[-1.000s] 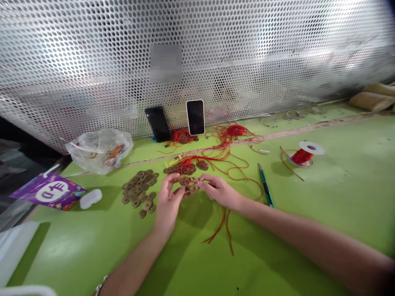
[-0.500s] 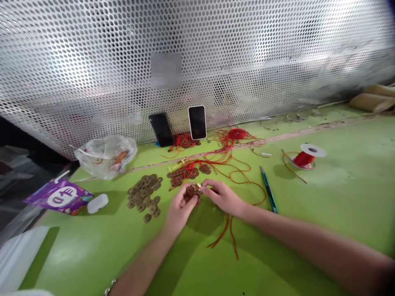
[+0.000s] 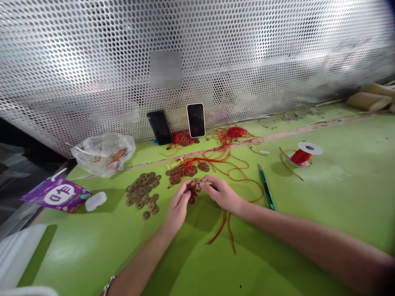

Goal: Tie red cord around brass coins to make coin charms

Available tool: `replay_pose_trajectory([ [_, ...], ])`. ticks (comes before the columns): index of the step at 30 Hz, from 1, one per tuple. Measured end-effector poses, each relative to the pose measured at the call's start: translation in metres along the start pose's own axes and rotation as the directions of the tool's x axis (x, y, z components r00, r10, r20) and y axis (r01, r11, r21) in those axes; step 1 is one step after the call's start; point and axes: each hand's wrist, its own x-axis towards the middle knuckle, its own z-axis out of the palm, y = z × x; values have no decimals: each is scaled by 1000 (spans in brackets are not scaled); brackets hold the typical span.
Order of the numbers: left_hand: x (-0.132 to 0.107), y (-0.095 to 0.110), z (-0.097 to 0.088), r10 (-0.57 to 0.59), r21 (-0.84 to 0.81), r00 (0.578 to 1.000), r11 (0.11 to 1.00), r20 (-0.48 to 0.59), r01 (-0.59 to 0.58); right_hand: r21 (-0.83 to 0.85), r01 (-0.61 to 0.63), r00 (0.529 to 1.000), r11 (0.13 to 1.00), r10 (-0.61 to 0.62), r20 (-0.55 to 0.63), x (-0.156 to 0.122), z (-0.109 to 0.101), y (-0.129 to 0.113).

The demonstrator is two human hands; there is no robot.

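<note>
Between my hands, just above the green table (image 3: 123,259), is a small cluster of bronze-coloured coins (image 3: 194,191) tied with red cord. My left hand (image 3: 178,202) is closed on the cluster's left side. From the right, my right hand (image 3: 222,195) pinches at its upper edge, thumb and forefinger together; the fingertips partly hide what they grip. A loose pile of holed coins (image 3: 142,190) lies left of my left hand. Just beyond my hands rest corded coins (image 3: 182,172). Loose red cord ends (image 3: 230,234) lie below my right wrist.
A green utility knife (image 3: 267,188) and a spool of red cord (image 3: 302,155) are on the right. Two phones, one black (image 3: 159,127) and one white-edged (image 3: 196,120), lean on the perforated metal panel (image 3: 247,61). Leftward sit a plastic bag (image 3: 92,154), a purple packet (image 3: 58,195) and a white case (image 3: 96,201).
The coin cluster has turned in my fingers, and its lower coins now hang below my left thumb. My left thumb has lifted slightly. The whole view has shifted a little.
</note>
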Motion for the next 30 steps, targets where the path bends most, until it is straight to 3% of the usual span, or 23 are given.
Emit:
replay_pose_trajectory([
  [5,2,-3,-4,-4,26,999,1000,-44,5,-28,-14,1000,999,14,-26,0,1,-4],
  [13,8,-13,-5,42,-191,996,981,77,-26,20,-34,999,999,34,2,1,1,3],
  [17,9,-14,-6,56,-224,997,974,56,-42,27,-31,999,999,30,18,1,1,4],
  [24,6,-8,-3,-17,-261,1000,965,-2,16,-25,-42,997,999,43,71,-2,3,3],
  [30,7,-6,-2,-41,-290,999,956,-1,39,-24,-74,997,997,75,27,-1,1,1],
])
